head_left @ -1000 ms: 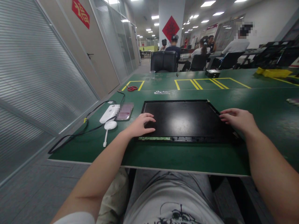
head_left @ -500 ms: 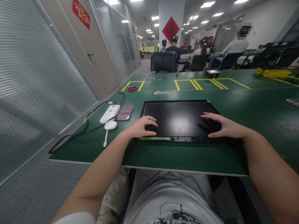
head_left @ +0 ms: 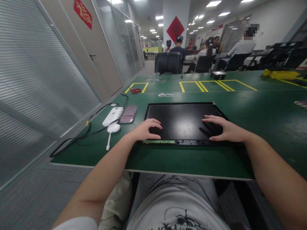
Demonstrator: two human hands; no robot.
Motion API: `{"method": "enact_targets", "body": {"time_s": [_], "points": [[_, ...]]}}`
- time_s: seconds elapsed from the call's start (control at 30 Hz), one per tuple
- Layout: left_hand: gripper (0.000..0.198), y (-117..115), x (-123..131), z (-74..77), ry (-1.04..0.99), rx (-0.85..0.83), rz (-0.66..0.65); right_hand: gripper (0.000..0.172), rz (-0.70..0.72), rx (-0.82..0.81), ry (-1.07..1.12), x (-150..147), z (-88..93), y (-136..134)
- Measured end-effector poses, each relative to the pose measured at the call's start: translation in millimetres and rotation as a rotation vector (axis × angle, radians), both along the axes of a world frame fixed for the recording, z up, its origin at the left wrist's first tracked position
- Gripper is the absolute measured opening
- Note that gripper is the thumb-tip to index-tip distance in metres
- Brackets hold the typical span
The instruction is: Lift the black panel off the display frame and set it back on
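A black flat display panel lies face up on the green table in front of me. Along its near edge runs a strip with a green circuit board at the left. My left hand rests at the panel's left side, fingers apart and curved over the screen, thumb near the lower edge. Over the right side is my right hand, with fingers spread and its thumb close to the near edge. Whether the right fingertips touch the screen I cannot tell. Neither hand grips anything.
Left of the panel lie a phone, a white device, a round white piece with a short cable and a black cable. Red-handled scissors, small white parts and a clear cup are farther back. Several people sit beyond.
My right hand has shifted a little to the left over the panel. The left hand and the panel look unmoved.
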State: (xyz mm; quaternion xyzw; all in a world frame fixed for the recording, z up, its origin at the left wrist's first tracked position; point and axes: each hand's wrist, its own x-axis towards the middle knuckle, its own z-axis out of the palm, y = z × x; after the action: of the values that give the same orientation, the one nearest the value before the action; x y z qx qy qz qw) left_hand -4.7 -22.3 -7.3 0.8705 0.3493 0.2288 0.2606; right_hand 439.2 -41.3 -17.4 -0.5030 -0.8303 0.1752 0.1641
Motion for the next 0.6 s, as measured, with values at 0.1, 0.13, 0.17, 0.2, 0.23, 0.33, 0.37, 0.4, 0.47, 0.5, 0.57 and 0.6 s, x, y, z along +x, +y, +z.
{"method": "enact_targets", "body": {"time_s": [0.1, 0.13, 0.17, 0.2, 0.23, 0.33, 0.37, 0.4, 0.47, 0.5, 0.57, 0.6], "points": [[0.039, -0.2, 1.0, 0.9, -0.022, -0.005, 0.0, 0.088, -0.008, 0.009, 0.005, -0.7, 0.7, -0.6], [0.039, -0.1, 1.1, 0.9, -0.031, -0.004, -0.003, 0.088, -0.01, 0.012, 0.006, -1.0, 0.8, -0.7], [0.039, 0.2, 1.1, 0.7, -0.039, -0.001, -0.007, 0.088, -0.01, 0.015, 0.006, -1.2, 1.0, -0.9], [0.039, 0.7, 1.0, 0.2, -0.046, 0.003, -0.012, 0.088, -0.01, 0.018, 0.006, -1.4, 1.0, -0.9], [0.039, 1.3, 0.6, -0.6, -0.048, 0.009, -0.018, 0.087, -0.01, 0.022, 0.007, -1.5, 0.8, -0.8], [0.042, 3.9, -0.9, -3.9, -0.029, 0.034, -0.041, 0.087, -0.002, 0.04, 0.011, -1.4, -0.1, -0.1], [0.043, 4.8, -1.5, -4.9, -0.018, 0.044, -0.049, 0.086, 0.003, 0.047, 0.014, -1.3, -0.4, 0.2], [0.044, 5.5, -2.0, -5.7, -0.008, 0.053, -0.057, 0.085, 0.009, 0.055, 0.017, -1.3, -0.6, 0.5], [0.045, 6.3, -2.8, -6.5, 0.008, 0.067, -0.066, 0.082, 0.023, 0.066, 0.024, -1.6, -0.6, 0.9], [0.044, 6.5, -2.9, -6.4, 0.013, 0.07, -0.068, 0.08, 0.028, 0.067, 0.027, -1.8, -0.4, 0.9], [0.044, 6.3, -3.0, -5.9, 0.017, 0.072, -0.068, 0.079, 0.033, 0.064, 0.029, -2.3, 0.2, 0.8], [0.044, 6.1, -2.9, -5.6, 0.016, 0.072, -0.07, 0.079, 0.033, 0.062, 0.028, -2.5, 0.5, 0.6]]}}
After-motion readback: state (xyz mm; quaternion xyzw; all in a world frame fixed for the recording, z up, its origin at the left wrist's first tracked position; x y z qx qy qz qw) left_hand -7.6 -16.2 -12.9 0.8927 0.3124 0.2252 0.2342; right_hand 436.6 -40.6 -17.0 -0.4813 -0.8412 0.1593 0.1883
